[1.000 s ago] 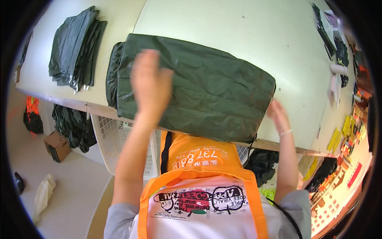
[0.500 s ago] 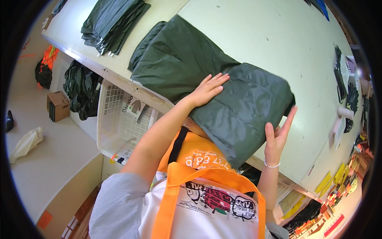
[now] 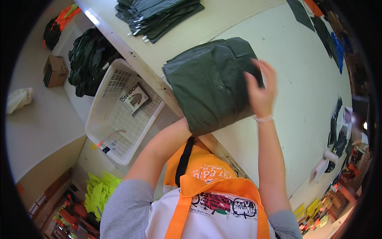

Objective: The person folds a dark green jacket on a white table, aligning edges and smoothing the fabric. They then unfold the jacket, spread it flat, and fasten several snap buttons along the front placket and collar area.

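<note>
A folded dark green rain garment [image 3: 213,81] with a snap button lies over the near edge of the pale worktable [image 3: 294,131]. My left forearm [image 3: 165,141] reaches to its lower left corner, and the garment hides that hand. At the garment's right edge is my right hand [image 3: 262,89], slightly blurred, thumb and fingers apart, with a dark fold showing between them. A beaded bracelet circles that wrist. Beyond the garment lies a stack of dark green garments [image 3: 159,16] with small white tags.
A white plastic basket [image 3: 93,115] holding a printed packet [image 3: 136,98] stands below the table edge at left. Near it are dark garments [image 3: 89,59], a cardboard box [image 3: 55,71] and a yellow-green heap [image 3: 99,193]. More dark items [image 3: 336,123] lie along the table's far right.
The garment's left part has been folded over, making a smaller bundle. My left hand has gone from its top to beneath it. My right hand has moved up along the right edge.
</note>
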Demonstrator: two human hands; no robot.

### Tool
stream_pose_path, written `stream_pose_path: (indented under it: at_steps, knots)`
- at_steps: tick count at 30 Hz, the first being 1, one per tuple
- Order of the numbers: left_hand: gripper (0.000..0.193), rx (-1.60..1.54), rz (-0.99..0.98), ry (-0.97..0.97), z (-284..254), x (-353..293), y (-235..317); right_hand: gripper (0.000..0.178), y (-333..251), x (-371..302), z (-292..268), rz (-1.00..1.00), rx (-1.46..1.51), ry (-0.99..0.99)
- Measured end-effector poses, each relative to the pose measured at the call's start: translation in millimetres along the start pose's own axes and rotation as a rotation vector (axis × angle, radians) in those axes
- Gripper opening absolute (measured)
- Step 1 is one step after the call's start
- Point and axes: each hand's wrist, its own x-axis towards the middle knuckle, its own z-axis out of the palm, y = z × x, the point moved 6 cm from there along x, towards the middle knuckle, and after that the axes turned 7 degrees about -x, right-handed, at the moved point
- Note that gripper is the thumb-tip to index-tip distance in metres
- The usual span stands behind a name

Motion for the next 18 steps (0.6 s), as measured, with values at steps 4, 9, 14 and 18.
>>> stream_pose_path:
  at_steps: [4, 9, 14, 18]
  knots:
    - [0.049, 0.004, -0.076, -0.019, 0, 15, -12, 0.060, 136, -113, -20, 0.879, 0.302, -0.378]
    - [0.049, 0.059, -0.170, -0.012, -2, 13, -19, 0.070, 155, -135, -19, 0.993, 0.147, -0.527]
    - [0.053, 0.156, 0.040, 0.608, 4, -73, -1, 0.068, 157, -148, -42, 0.962, 0.117, -0.478]
    - [0.055, 1.041, 0.126, 0.714, 13, -138, 14, 0.068, 112, -158, -32, 0.785, -0.294, -0.642]
